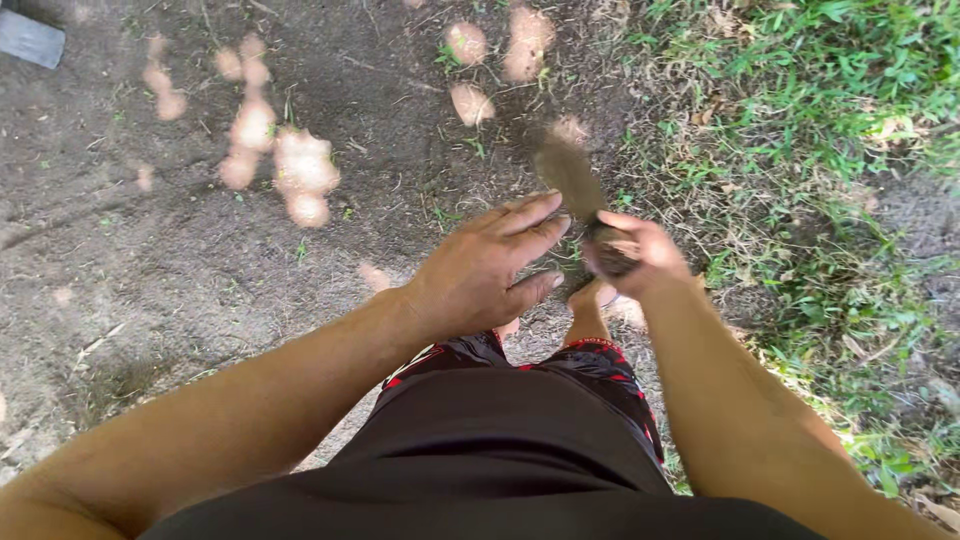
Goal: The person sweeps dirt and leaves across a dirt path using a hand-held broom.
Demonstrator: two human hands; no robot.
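My right hand (640, 258) is closed around the lower end of a brown, dirt-coloured tool or stick (568, 170) that points away from me and is blurred by motion. My left hand (490, 268) hovers just left of it with fingers stretched out and slightly apart, fingertips close to the object but not gripping it. Both forearms reach forward over my dark shorts (520, 400) with red trim. A bare leg (588, 318) shows below the hands.
Bare dark soil (200, 250) with patches of sunlight covers the left and middle. Green grass and dry leaves (800, 150) fill the right side. A grey flat object (30, 38) lies at the top left corner.
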